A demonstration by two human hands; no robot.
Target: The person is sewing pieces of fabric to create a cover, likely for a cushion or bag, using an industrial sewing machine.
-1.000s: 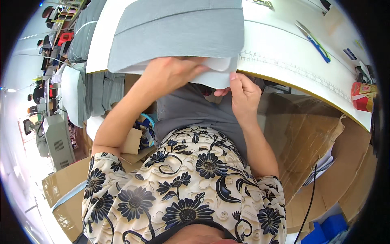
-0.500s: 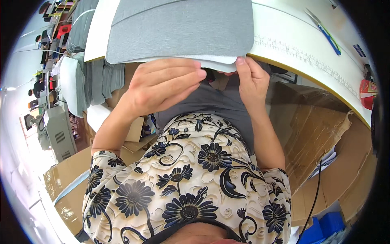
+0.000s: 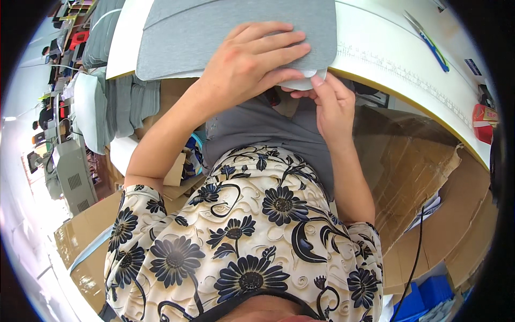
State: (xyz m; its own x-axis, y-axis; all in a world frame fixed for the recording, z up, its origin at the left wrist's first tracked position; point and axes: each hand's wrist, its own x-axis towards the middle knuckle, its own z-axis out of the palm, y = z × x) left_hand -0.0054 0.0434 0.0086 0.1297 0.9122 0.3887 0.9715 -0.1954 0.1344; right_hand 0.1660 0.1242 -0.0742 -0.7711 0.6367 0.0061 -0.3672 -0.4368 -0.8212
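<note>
A grey fabric piece (image 3: pixel 182 43) with rounded corners and a seam line lies on the white table, its near edge at the table's front. On its near right part my left hand (image 3: pixel 252 61) lies with fingers stretched out, the thumb by the edge. At the near right corner, a thin pale layer (image 3: pixel 304 83) shows beneath the grey fabric. My right hand (image 3: pixel 333 99) pinches that layer's corner between thumb and fingers; some of its fingertips are hidden underneath.
The white table (image 3: pixel 375 32) bears ruler markings and has a yellow edge. Scissors (image 3: pixel 429 43) with blue-green handles lie at the right, a red object (image 3: pixel 484 119) beyond. Stacked grey fabric pieces (image 3: pixel 129 104) stand at the left. Cardboard (image 3: pixel 418 177) and a blue bin (image 3: pixel 424 300) are at lower right.
My left hand has moved up and right from the near edge onto the grey fabric, its fingers now spread. The right hand stays at the corner, holding the pale layer.
</note>
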